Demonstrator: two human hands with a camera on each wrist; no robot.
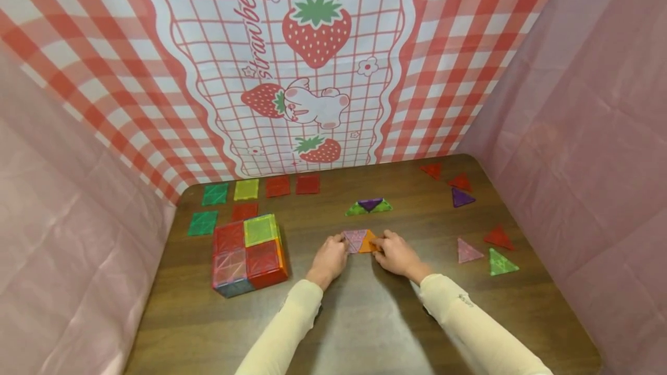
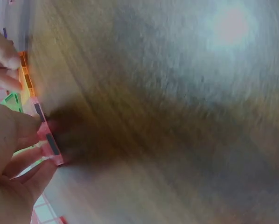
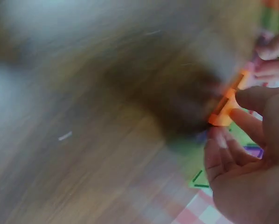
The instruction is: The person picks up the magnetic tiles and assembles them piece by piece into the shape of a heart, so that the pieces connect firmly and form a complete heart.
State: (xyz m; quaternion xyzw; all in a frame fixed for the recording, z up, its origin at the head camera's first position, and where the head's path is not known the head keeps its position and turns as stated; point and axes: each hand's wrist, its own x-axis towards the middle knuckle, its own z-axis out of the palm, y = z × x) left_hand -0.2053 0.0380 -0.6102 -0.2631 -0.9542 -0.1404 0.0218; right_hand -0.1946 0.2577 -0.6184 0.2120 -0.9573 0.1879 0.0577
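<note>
Centre of the surface (image 1: 172,311): a pink section (image 1: 354,237) and an orange tile (image 1: 367,243), set edge to edge in a short strip just in front of me. My left hand (image 1: 331,258) grips the pink end; my right hand (image 1: 398,254) pinches the orange end. Both wrist views show dark bars along the near edge, probably magnets. Whether the strip touches the wood or sits slightly raised, I cannot tell.

Step in hand, as I judge it: bringing the two colours flush. Method note: hold by the outer ends only, fingertips clear of the join; press inward evenly and let the pull of the edges do the closing. Both ends should sit level, since lifting one could fold the strip at the join. Too hard a squeeze might slide one edge along the other.

Just beyond: a purple triangle (image 1: 370,203) between green triangles (image 1: 356,209), a useful model for alignment.

Left: a block of square tiles (image 1: 263,259), loose squares (image 1: 246,190) behind it. Right: scattered loose triangles (image 1: 469,250) in red, purple, pink and green, well apart from my hands. Behind everything: a checked strawberry cloth (image 1: 438,74).
</note>
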